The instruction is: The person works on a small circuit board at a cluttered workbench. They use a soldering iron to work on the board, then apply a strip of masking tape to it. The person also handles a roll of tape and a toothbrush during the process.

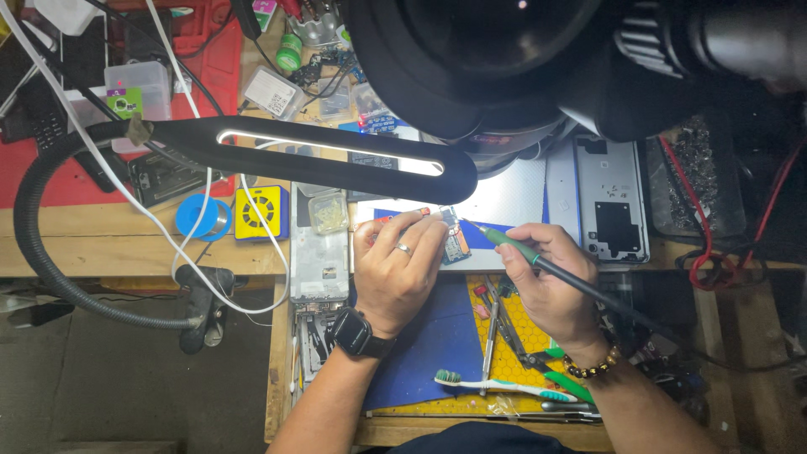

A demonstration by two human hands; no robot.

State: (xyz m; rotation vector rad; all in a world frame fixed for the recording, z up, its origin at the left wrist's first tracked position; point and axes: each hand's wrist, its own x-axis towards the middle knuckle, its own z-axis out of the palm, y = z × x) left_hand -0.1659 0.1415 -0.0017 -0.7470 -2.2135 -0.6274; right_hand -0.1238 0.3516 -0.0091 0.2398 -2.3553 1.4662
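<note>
Left hand [395, 265] lies palm down on the blue mat [429, 336] near the middle of the workbench, fingers curled narrow and pinching a small circuit board [452, 240] flat against the surface. The grip looks meant to keep the board from sliding under the tool.

Right hand [546, 277] is closed around the green grip of a soldering iron [513, 245], held like a pen. The tip points left and sits at or just beside the board's upper right edge; actual contact cannot be judged. The cord trails off toward the right edge of the bench, clear of the work.

A black strip lamp [336, 155] hangs just behind the hands, throwing light on the board. A toothbrush [496, 385] and tweezers [490, 336] rest on the yellow mat [521, 353] at the near edge, within reach of either hand. A phone back cover [612, 202] lies behind the right hand.
</note>
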